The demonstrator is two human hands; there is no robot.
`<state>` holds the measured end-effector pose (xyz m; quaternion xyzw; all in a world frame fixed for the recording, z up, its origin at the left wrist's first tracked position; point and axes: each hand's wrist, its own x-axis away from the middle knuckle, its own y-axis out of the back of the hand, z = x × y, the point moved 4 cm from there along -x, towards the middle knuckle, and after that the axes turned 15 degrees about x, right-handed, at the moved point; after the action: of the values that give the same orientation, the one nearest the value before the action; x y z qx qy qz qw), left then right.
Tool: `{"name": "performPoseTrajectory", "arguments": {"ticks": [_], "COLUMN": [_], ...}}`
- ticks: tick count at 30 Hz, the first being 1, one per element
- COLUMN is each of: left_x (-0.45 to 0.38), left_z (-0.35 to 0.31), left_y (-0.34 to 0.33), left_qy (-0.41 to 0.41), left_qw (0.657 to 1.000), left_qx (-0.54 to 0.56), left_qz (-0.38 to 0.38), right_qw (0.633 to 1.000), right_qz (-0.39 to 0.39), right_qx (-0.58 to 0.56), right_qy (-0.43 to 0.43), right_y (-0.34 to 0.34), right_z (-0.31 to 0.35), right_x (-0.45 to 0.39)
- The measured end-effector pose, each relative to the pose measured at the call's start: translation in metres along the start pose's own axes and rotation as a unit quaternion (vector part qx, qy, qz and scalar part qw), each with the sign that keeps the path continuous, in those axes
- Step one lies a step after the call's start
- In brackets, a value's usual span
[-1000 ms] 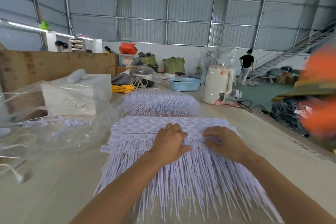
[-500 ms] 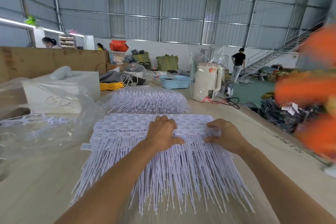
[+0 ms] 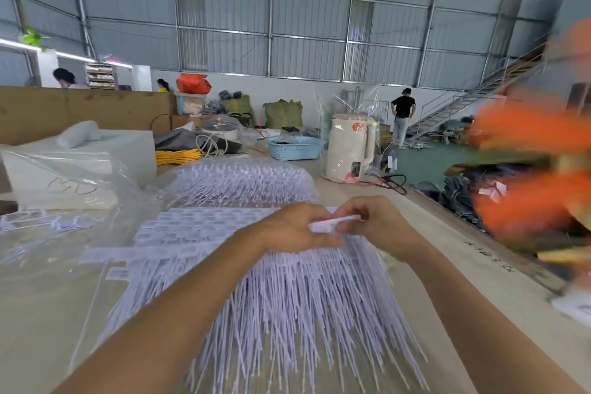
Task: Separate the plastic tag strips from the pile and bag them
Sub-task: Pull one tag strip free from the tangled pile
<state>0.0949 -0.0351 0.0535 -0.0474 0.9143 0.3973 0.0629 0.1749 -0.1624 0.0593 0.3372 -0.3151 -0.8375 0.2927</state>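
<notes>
A high metal-walled hall stands behind my long pale table (image 3: 425, 253), whose right edge runs diagonally away past my right arm, with green floor beyond it. Bare tabletop lies open along that right side and at my near left. The pile of white tag strips (image 3: 278, 304) fans toward me across the middle, its label ends at the far side under my hands. Beyond it sits a clear bag of strips (image 3: 243, 179), and loose clear plastic (image 3: 48, 233) spreads at left. My left hand (image 3: 297, 229) and right hand (image 3: 380, 224) meet just above the pile's far end, both pinching one small white bundle (image 3: 332, 223) lifted between them.
</notes>
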Motion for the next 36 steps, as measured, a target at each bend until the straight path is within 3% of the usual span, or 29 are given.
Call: {"name": "performPoseTrajectory", "arguments": {"ticks": [3,7,13,15,19,21,26,31,36], "left_x": [-0.011,-0.011,-0.007,-0.006,-0.003,-0.003,-0.006,-0.008,-0.009], "left_z": [-0.008,0.000,0.010,0.009,0.005,0.005,0.006,0.008,0.011], "left_y": [-0.010,-0.007,-0.002,-0.002,-0.003,-0.001,0.003,-0.001,-0.001], "left_qy": [-0.003,0.009,0.026,0.025,0.019,0.022,0.041,0.039,0.043], "left_qw": [0.997,0.995,0.992,0.993,0.994,0.994,0.992,0.989,0.988], "left_qx": [0.080,0.084,0.109,0.111,0.104,0.103,0.113,0.129,0.134], "left_qz": [-0.016,-0.052,-0.055,-0.044,-0.016,-0.021,-0.044,-0.066,-0.065], "right_qw": [0.998,0.988,0.981,0.984,0.977,0.968,0.977,0.966,0.970], "right_qz": [0.013,0.058,0.061,0.091,0.183,0.195,0.152,0.202,0.102], "right_qx": [-0.063,-0.139,-0.174,-0.135,0.101,0.155,0.145,0.158,0.217], "right_qy": [0.000,-0.024,-0.067,-0.075,-0.048,-0.033,-0.023,-0.028,0.051], "right_y": [-0.003,-0.005,-0.009,-0.011,-0.011,-0.010,-0.014,-0.020,-0.020], "right_z": [0.004,-0.003,-0.008,-0.007,0.001,0.006,0.012,0.012,0.015], "right_x": [0.000,0.002,0.003,0.002,-0.002,-0.006,-0.010,-0.008,-0.006]}}
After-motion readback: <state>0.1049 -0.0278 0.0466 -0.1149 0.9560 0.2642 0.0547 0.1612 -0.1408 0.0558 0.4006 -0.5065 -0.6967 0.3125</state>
